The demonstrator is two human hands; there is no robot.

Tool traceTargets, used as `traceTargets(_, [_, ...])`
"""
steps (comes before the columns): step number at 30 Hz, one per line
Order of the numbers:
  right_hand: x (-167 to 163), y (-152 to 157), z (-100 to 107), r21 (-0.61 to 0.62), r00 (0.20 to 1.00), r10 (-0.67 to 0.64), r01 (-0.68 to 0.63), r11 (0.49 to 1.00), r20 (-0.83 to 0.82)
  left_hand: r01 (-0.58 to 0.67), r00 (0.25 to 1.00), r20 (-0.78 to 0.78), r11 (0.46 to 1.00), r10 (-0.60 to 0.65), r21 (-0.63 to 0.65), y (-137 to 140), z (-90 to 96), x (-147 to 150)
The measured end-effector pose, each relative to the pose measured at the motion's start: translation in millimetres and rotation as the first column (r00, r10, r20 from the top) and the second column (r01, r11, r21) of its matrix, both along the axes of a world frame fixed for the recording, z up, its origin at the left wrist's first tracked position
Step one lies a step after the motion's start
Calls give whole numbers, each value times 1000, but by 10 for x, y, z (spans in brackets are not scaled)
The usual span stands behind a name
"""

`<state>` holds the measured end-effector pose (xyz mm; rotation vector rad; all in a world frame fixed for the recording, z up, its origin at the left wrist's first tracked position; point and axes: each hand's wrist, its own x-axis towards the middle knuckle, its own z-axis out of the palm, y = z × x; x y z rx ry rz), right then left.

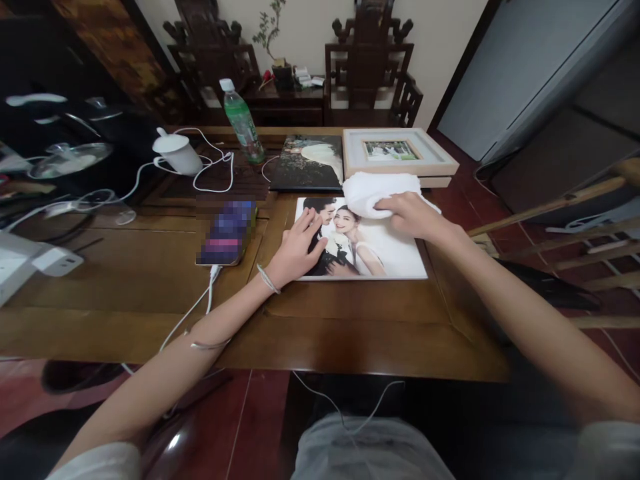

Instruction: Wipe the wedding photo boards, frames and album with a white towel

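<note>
A photo panel (400, 250) with a picture of a couple lies flat on the wooden table. My left hand (301, 245) rests on the panel's left side, fingers stretched out and holding nothing. My right hand (411, 213) grips a white cloth (377, 190), which covers the upper right part of the panel. Just behind the cloth is a light wood picture frame (435, 150) on top of another frame. Beside it lies a dark photo panel (295, 167) showing a white dress.
Left of my left hand lies a phone (227, 233), partly blurred, with a white cable. A green bottle (243, 123), a lidded white cup (179, 152) and a power strip (35, 263) stand on the table (320, 340). Wooden racks (555, 213) are at the right.
</note>
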<state>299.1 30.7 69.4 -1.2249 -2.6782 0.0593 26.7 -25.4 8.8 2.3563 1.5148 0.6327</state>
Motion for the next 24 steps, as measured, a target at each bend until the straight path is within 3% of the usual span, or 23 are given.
traceTargets(4, [5,-231,-80,32,1000,-26,26,999,13,-14,1000,-20,999,13,-47,-15,53,13])
traceTargets(11, [-14,-1483,-155,-15,996,85,-84,996,22,-29,1000,1,1000,29,-7,-31,33,21])
traceTargets(14, [-84,-1780,-100,-80,990,130,-125,989,60,-1,1000,-3,1000,1,2,-24,24,3])
traceTargets(18, [-225,-1634,9,-145,987,122,-105,984,108,30,999,-17,999,-30,11,-9,12,-25])
traceTargets(24, [-381,-657,195,-177,999,42,-37,984,27,36,999,4,999,-36,1,10,-4,-48])
